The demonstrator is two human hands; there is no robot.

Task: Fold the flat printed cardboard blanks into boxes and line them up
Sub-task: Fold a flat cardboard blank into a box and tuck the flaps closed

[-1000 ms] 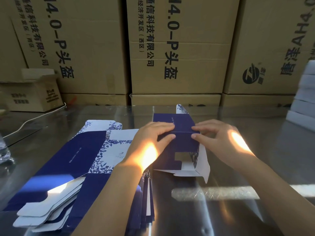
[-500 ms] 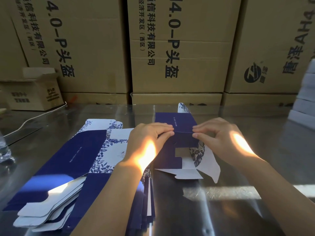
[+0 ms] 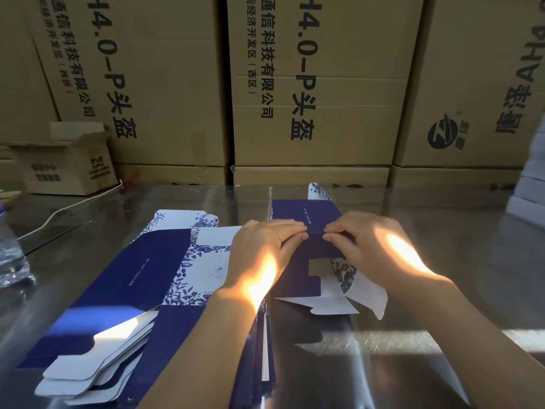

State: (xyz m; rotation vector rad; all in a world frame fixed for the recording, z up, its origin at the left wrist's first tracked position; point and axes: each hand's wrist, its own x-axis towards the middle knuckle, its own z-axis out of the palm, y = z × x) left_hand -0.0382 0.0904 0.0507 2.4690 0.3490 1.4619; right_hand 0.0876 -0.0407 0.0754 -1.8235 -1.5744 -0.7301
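At centre: half-folded navy printed cardboard box (image 3: 303, 214) on shiny metal table (image 3: 442, 261);
Left hand (image 3: 259, 249): pinching its top edge;
Right hand (image 3: 368, 246): pinching likewise;
At 8 o'clock: stack of flat navy-and-white blanks (image 3: 141, 276)

A shiny metal table (image 3: 427, 219) with sunlit streaks. A half-folded navy box (image 3: 305, 214) stands near its middle. Just left of the box lies a fanned stack of flat blue-and-white blanks (image 3: 141, 278). Far left of the box, at the table's edge, sits a clear plastic bottle (image 3: 11, 258).
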